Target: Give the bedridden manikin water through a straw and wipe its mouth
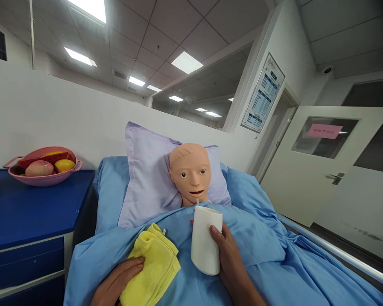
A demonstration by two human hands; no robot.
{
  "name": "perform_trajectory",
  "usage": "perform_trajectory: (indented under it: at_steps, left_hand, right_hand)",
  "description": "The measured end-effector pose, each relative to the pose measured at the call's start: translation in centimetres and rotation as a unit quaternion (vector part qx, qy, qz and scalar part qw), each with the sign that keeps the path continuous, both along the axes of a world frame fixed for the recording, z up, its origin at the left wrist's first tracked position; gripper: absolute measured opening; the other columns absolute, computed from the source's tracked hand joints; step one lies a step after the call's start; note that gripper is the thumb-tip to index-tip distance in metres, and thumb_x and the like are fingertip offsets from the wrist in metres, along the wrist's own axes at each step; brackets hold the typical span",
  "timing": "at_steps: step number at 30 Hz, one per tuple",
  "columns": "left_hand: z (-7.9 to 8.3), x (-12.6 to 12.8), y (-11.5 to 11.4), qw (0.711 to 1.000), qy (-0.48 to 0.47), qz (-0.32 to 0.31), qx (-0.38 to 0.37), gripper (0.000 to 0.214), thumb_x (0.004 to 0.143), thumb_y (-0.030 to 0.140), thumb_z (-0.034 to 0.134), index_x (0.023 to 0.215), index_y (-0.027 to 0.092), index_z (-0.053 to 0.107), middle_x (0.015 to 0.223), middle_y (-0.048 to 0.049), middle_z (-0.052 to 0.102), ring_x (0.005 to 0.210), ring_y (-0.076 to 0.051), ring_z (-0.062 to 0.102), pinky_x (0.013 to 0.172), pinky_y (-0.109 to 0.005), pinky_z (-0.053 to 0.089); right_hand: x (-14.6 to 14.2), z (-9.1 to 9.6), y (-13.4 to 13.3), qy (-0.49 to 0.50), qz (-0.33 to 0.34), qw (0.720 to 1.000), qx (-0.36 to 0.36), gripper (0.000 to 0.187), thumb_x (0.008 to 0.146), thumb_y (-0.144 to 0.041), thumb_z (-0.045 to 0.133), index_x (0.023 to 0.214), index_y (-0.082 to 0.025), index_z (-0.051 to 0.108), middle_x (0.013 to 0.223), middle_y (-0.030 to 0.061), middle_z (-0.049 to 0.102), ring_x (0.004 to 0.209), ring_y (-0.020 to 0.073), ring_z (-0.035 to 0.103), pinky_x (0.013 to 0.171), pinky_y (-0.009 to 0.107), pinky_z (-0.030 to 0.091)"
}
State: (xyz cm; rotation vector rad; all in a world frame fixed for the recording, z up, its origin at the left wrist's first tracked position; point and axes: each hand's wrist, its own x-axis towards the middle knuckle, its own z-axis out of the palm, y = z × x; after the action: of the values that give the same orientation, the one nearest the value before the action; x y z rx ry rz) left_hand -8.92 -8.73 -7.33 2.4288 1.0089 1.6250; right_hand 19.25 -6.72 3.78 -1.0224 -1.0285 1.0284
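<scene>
A white cup [206,242] is upright, tilted a little, in my right hand [231,259], whose thumb presses its near side. From the cup's rim a short clear straw [197,201] reaches up just below the open mouth of a training manikin [191,172]; whether its tip touches the lip I cannot tell. My left hand [121,276] grips a folded yellow towel [155,265] over its left edge, with part of the fingers hidden. Under both hands spreads a blue quilt [252,246], drawn up to the manikin's neck.
Behind the manikin's head leans a lilac pillow [147,178]. On the left, a blue-topped bedside cabinet [41,212] bears a pink basket [43,180] of fruit. A metal bed rail [338,250] runs along the right, and beyond it stands an open door [312,187].
</scene>
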Motion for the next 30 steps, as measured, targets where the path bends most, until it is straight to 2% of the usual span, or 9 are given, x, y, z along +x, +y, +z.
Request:
perform_trajectory:
  at_steps: [9, 20, 26, 30]
  left_hand:
    - [-0.2, 0.0, 0.0, 1.000, 0.002, 0.001, -0.001, 0.036, 0.092, 0.032, 0.048, 0.128, 0.032, 0.057, 0.122, 0.0026, 0.067, 0.106, -0.015, 0.066, 0.091, -0.017, 0.051]
    - [-0.3, 0.0, -0.1, 1.000, 0.018, 0.011, -0.004, 0.039, 0.092, 0.028, 0.046, 0.130, 0.032, 0.054, 0.124, 0.0019, 0.066, 0.108, -0.015, 0.065, 0.091, -0.018, 0.052]
    - [-0.3, 0.2, -0.1, 1.000, 0.017, 0.015, -0.005, 0.040, 0.092, 0.027, 0.046, 0.132, 0.032, 0.052, 0.126, 0.0024, 0.065, 0.110, -0.014, 0.064, 0.093, -0.017, 0.051]
    - [0.2, 0.7, 0.3, 0.999, 0.036, 0.017, 0.034, 0.045, 0.091, 0.028, 0.048, 0.136, 0.029, 0.048, 0.134, -0.0019, 0.059, 0.119, -0.018, 0.059, 0.099, -0.024, 0.048]
  right_hand:
    - [0.0, 0.0, 0.1, 0.009, -0.001, 1.000, -0.001, 0.059, 0.070, -0.053, 0.073, 0.119, -0.022, 0.057, 0.101, 0.0092, 0.073, 0.079, 0.0265, 0.068, 0.063, 0.035, 0.053]
    - [0.1, -0.1, 0.0, -0.006, 0.005, 1.000, -0.002, 0.056, 0.074, -0.052, 0.070, 0.120, -0.024, 0.055, 0.100, 0.0082, 0.071, 0.078, 0.0243, 0.066, 0.064, 0.034, 0.054]
    - [-0.2, -0.5, 0.0, -0.034, -0.043, 0.998, 0.018, 0.056, 0.070, -0.053, 0.072, 0.115, -0.024, 0.058, 0.086, 0.0042, 0.069, 0.073, 0.0211, 0.063, 0.062, 0.031, 0.053]
    - [-0.5, -0.9, -0.1, -0.056, -0.083, 0.994, 0.049, 0.054, 0.070, -0.053, 0.072, 0.114, -0.025, 0.058, 0.084, 0.0021, 0.066, 0.073, 0.0196, 0.060, 0.064, 0.030, 0.052]
